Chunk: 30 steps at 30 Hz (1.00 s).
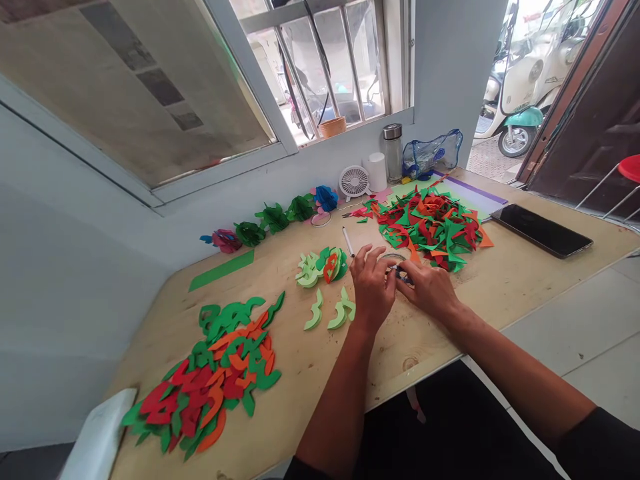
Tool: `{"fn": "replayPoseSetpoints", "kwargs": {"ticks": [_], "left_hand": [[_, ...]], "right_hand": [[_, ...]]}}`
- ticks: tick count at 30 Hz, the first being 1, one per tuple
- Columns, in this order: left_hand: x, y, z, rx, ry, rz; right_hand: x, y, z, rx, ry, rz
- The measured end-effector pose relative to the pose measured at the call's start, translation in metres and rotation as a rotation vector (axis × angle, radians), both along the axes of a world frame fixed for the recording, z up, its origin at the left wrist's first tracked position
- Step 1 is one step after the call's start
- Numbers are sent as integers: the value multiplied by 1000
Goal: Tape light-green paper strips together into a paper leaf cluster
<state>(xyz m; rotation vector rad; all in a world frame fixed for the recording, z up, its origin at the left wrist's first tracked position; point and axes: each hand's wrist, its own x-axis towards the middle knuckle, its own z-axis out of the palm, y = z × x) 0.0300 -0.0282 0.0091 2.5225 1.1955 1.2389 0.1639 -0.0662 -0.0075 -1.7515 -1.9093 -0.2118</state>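
Observation:
Both hands meet over the middle of the wooden table. My left hand [373, 287] has its fingers bent towards a small dark object [401, 274], which my right hand [429, 288] pinches between thumb and fingers. The object is mostly hidden by the fingers; a thin round loop shows just behind it. Left of my left hand lie light green curved paper pieces [315, 311] and a small pile of light green, green and orange cutouts [330, 265]. A white pen [348, 241] lies just beyond my left hand.
Red, orange and green cutouts [200, 387] are heaped at the left. Paper scraps [435, 227] are piled at the right, beside a phone [543, 230]. Along the wall stand paper flowers [274, 217], a small fan [355, 182], a glass bottle [393, 153] and a clear pouch [433, 155].

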Motion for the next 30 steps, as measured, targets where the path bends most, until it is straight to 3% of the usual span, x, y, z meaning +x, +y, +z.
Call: {"fn": "replayPoseSetpoints", "kwargs": {"ticks": [30], "left_hand": [[0, 0, 2, -52, -51, 24]], "right_hand": [[0, 0, -1, -26, -20, -1]]}}
